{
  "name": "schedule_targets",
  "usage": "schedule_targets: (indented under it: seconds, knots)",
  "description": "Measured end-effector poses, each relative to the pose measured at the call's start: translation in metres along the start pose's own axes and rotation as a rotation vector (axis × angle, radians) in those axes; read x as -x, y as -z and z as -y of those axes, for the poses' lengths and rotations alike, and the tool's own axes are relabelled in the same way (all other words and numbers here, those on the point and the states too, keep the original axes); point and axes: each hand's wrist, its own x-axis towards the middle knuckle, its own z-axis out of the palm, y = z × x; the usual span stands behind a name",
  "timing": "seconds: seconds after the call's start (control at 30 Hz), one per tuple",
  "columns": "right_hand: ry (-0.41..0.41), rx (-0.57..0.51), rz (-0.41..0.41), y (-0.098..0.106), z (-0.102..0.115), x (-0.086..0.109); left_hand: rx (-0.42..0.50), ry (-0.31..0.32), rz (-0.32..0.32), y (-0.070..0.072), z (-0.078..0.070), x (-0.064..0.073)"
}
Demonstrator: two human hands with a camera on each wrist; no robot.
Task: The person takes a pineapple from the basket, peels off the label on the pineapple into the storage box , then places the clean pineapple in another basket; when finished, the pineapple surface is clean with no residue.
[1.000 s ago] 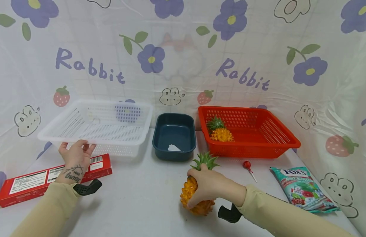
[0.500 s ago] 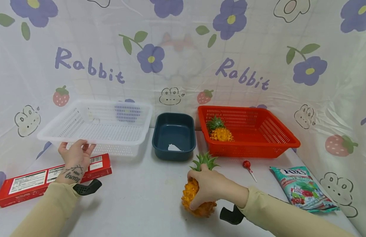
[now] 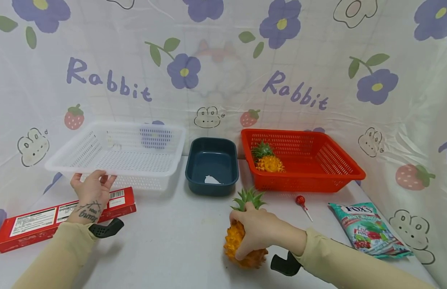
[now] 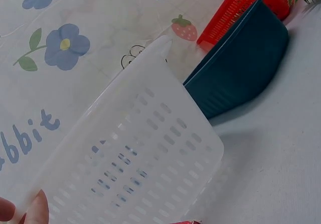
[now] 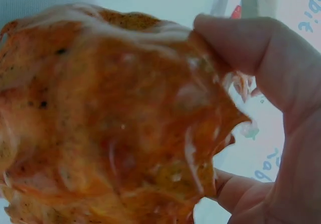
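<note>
My right hand [image 3: 259, 228] grips an orange, spiky toy pineapple [image 3: 233, 243] with a green crown, over the front middle of the white table. Up close in the right wrist view, the glossy fruit [image 5: 115, 113] sits between thumb and fingers. At the left, my left hand [image 3: 91, 190] pinches the front rim of a white plastic basket [image 3: 147, 175], fingertips up at the edge. The left wrist view has two fingertips [image 4: 37, 209] at that rim, with the basket's slotted side beyond. A second pineapple [image 3: 269, 163] lies in the red basket [image 3: 306, 183], at its left end.
A dark blue tub [image 3: 212, 189] stands between the baskets. The long red box [image 3: 31, 226] lies partly behind my left wrist. To the right are a red lollipop [image 3: 301, 201] and a teal candy bag [image 3: 369, 230]. A printed curtain [image 3: 216, 32] closes off the back.
My right hand and the pineapple have shifted slightly right and toward me, the fruit still in its grip. The left hand keeps its place at the white basket's rim.
</note>
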Motion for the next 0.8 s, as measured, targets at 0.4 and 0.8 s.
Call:
schedule_targets:
  seconds: [0.4, 0.8]
  knots:
    - [0.012, 0.01, 0.024, -0.0004, 0.0009, 0.0018, 0.006, -0.005, -0.005, -0.0007, 0.0004, -0.0011]
    - [0.071, 0.088, 0.0, -0.0074, 0.0006, 0.003, -0.012, -0.011, -0.012, -0.0003, 0.0016, -0.0022]
